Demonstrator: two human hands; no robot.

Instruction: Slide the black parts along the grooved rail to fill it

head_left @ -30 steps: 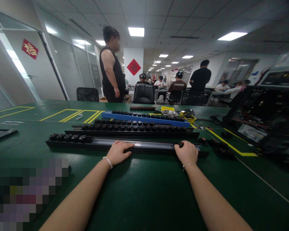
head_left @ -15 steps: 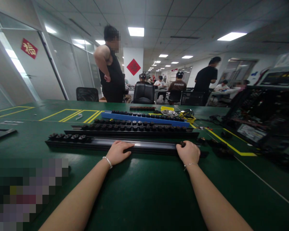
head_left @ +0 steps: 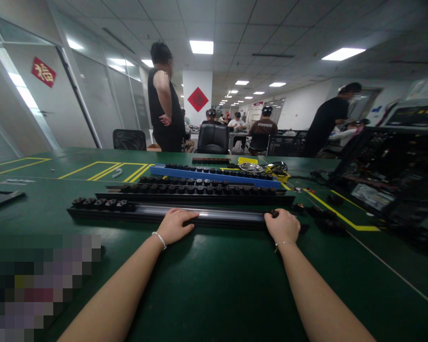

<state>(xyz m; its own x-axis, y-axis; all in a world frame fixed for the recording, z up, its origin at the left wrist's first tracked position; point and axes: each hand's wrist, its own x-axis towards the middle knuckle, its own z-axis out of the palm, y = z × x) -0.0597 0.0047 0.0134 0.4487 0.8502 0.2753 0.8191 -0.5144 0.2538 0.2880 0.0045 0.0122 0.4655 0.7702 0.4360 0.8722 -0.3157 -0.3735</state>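
A long black rail [head_left: 214,219] with a shiny silver strip along its top lies crosswise on the green table. My left hand [head_left: 174,225] holds it near the middle, fingers over the top and thumb along the near side. Closed at the right part of the rail, my right hand [head_left: 284,225] pinches a small black knobbed part [head_left: 273,213], mostly covered by the fingers. Several similar black parts [head_left: 100,204] sit in a row on the rail's left end. Behind it lies another black rail [head_left: 196,194] full of such parts.
Farther back are a blue rail [head_left: 214,176] with black parts, a metal bowl [head_left: 251,167] and a yellow tray [head_left: 248,161]. Loose black parts [head_left: 324,218] lie right of my right hand, before an open electronics case [head_left: 381,175]. People stand and sit beyond the table.
My right hand has shifted slightly right along the rail with the small black part. My left hand has stayed put. In the background, two standing people have changed posture, one moving right.
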